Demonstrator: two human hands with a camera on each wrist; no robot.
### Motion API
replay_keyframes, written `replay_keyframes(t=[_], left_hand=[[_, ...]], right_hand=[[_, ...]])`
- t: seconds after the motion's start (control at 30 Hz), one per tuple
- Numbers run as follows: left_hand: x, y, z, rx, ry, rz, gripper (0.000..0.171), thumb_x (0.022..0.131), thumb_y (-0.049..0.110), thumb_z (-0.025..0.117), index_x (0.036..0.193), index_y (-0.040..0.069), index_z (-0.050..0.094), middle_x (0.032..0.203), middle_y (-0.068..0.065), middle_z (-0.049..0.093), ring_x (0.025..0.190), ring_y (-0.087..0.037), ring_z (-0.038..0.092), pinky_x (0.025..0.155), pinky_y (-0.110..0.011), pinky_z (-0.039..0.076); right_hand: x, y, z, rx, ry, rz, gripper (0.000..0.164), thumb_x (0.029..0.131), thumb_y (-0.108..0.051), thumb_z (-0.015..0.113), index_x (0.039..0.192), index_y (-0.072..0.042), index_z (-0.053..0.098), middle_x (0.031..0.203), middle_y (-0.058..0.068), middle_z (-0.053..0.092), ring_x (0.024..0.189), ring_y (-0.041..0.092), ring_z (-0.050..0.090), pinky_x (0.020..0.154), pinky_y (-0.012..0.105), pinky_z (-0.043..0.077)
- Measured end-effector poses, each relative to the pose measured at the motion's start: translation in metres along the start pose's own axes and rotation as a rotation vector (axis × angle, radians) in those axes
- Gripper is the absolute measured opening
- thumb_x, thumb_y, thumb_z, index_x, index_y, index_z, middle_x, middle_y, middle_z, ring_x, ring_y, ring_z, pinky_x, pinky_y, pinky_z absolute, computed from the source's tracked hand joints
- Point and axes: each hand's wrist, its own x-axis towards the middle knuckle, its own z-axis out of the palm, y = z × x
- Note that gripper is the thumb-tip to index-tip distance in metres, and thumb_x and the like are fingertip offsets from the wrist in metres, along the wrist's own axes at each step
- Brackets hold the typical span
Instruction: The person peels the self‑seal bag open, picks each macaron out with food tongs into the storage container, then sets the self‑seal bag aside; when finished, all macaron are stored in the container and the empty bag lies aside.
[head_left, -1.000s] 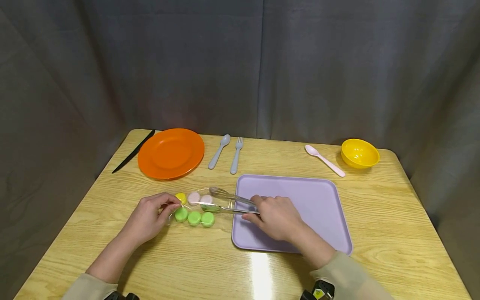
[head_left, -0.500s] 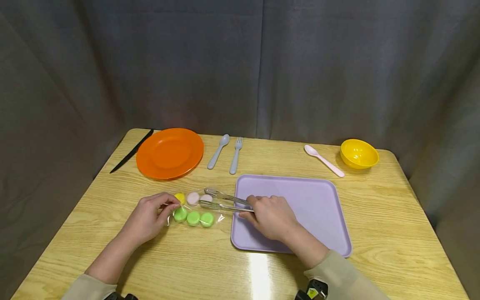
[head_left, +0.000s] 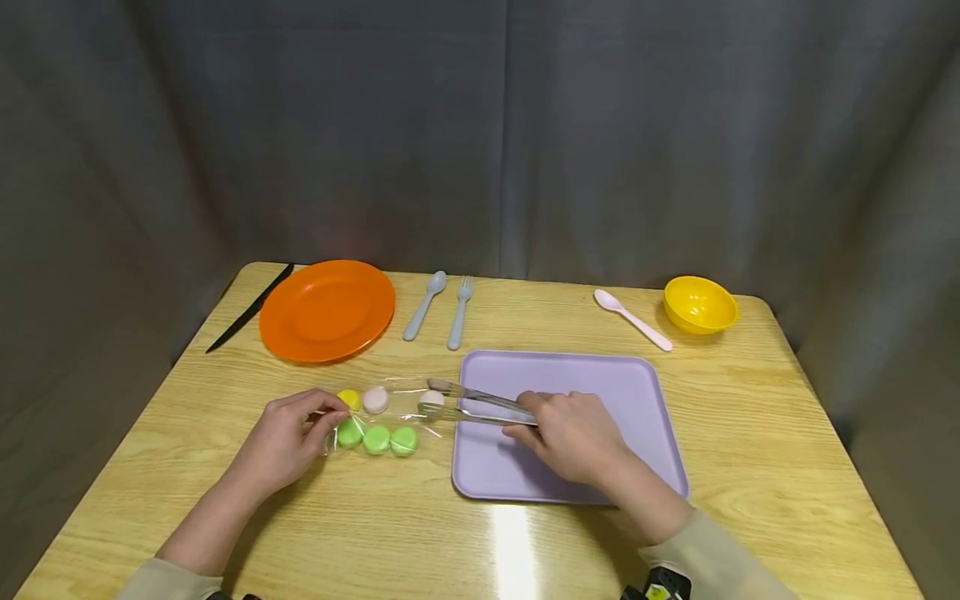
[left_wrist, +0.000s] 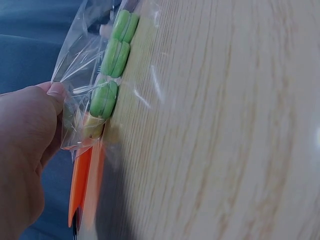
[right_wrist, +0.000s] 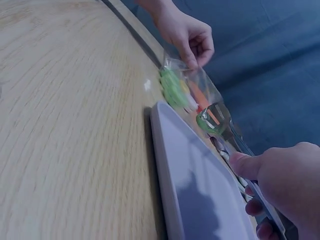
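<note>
Left hand (head_left: 288, 437) pinches the bag's (head_left: 382, 412) closed end – right hand (head_left: 573, 433) squeezes tongs (head_left: 480, 402) on a pink sweet (head_left: 431, 401) at its mouth, tray-side

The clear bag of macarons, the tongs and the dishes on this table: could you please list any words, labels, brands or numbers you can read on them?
None: no readable text in any view.
The clear bag, tongs, purple tray, orange plate and yellow bowl are all unmarked.
</note>
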Motion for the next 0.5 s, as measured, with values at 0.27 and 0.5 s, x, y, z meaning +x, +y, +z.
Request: replay_keyframes(t=[0.27, 0.5], left_hand=[[0.001, 0.002, -0.001, 0.004, -0.001, 0.004, 0.018, 0.094, -0.001, 0.079, 0.100, 0.016, 0.076, 0.096, 0.005, 0.074, 0.084, -0.009, 0.068, 0.075, -0.038, 0.062], [0.001, 0.003, 0.000, 0.006, -0.002, 0.013, 0.020, 0.094, -0.002, 0.080, 0.100, 0.017, 0.075, 0.095, 0.006, 0.074, 0.084, -0.008, 0.068, 0.075, -0.038, 0.063]], right_hand=[[-0.020, 0.025, -0.015, -0.002, 0.074, 0.056, 0.036, 0.101, -0.054, 0.069, 0.088, -0.023, 0.056, 0.066, -0.010, 0.048, 0.053, 0.015, 0.047, 0.047, 0.038, 0.039], [-0.036, 0.051, -0.025, -0.019, 0.098, 0.108, 0.035, 0.100, -0.052, 0.071, 0.089, -0.021, 0.057, 0.062, -0.008, 0.047, 0.057, 0.018, 0.055, 0.047, 0.040, 0.040]])
